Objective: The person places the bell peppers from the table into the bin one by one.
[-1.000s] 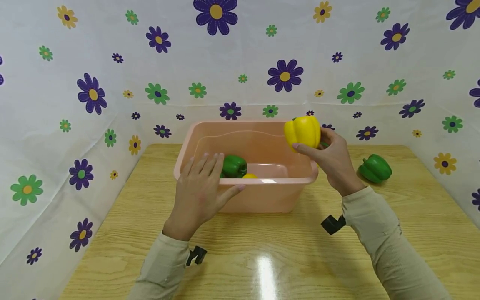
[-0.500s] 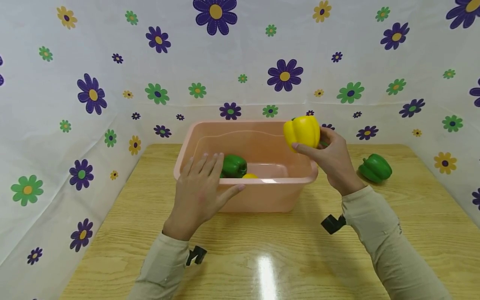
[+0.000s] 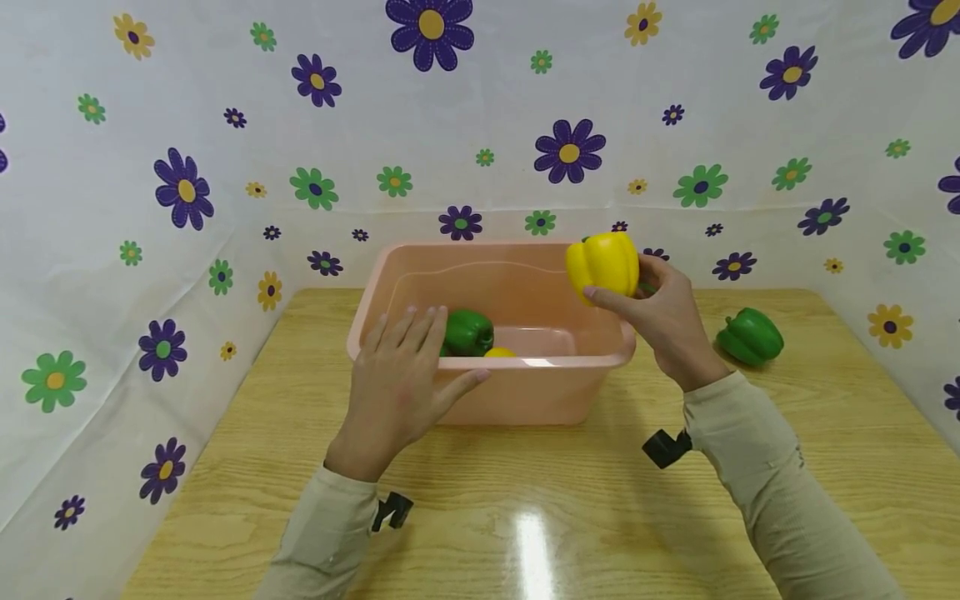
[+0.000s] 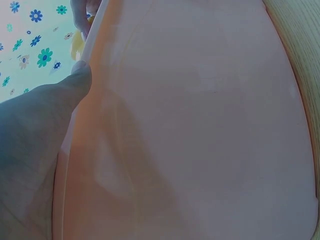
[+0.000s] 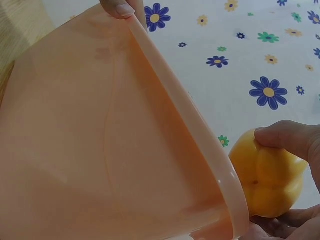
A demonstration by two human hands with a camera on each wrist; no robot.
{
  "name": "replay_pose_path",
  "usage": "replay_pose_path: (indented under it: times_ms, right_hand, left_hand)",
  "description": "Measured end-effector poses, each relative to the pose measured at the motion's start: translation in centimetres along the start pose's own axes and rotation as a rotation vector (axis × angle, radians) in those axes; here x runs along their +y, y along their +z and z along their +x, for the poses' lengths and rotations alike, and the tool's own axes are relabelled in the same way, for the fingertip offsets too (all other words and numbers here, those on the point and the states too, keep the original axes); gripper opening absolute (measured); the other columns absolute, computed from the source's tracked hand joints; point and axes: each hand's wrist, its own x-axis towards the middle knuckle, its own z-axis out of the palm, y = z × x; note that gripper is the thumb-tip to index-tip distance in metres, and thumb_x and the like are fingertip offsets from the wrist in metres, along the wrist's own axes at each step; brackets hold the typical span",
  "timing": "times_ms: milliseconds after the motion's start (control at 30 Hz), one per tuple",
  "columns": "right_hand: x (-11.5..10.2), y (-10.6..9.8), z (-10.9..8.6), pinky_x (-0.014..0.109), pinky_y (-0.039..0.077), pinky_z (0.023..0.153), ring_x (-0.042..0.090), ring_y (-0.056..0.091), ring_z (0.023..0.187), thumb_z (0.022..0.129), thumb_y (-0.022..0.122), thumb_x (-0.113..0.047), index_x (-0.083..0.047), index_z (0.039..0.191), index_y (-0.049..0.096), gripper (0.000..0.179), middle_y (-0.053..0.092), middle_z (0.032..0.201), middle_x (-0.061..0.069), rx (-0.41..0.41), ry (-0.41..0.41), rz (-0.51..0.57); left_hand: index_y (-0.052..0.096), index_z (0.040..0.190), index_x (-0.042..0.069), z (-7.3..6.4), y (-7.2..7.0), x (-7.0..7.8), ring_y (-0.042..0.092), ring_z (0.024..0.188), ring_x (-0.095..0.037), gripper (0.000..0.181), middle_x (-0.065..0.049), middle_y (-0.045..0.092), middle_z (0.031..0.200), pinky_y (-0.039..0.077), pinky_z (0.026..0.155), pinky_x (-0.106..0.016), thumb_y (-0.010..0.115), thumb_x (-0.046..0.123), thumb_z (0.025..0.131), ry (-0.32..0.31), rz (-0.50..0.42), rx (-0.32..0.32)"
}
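The yellow pepper (image 3: 602, 265), pinched in the right hand (image 3: 671, 325) above the right end of the pink bin (image 3: 525, 393), has shifted barely leftward since a second ago. The left hand (image 3: 396, 387), fingers straight, thumb spread, still rests on the near rim; the right-side green pepper (image 3: 751, 337) hasn't moved.

yellow pepper (image 3: 606, 265) held up near right end of upright, open pink bin (image 3: 525, 395)

Bin (image 3: 525, 392) accessible from above, between the green pepper (image 3: 469, 332) inside and the yellow pepper (image 3: 603, 265) held at its right end. Left hand (image 3: 396, 387) obstructs the near rim's left part; right hand (image 3: 665, 321) obstructs approach over the right rim.
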Motion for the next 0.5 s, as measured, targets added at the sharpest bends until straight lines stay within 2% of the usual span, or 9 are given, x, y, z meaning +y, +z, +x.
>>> replay_pose_path:
  times_ms: [500]
  right_hand:
    - [0.09, -0.06, -0.12, 0.046, 0.045, 0.108, 0.035, 0.057, 0.126, 0.091, 0.078, -0.026, 0.0, 0.152, 0.037, 0.078, 0.058, 0.135, 0.022, 0.017, 0.032, -0.025]
  left_hand:
    - [0.045, 0.152, 0.003, -0.08, 0.02, 0.0, 0.042, 0.142, -0.037, 0.092, -0.016, 0.051, 0.151, 0.025, 0.118, -0.06, 0.051, 0.072, 0.093, 0.0, -0.001, -0.001]
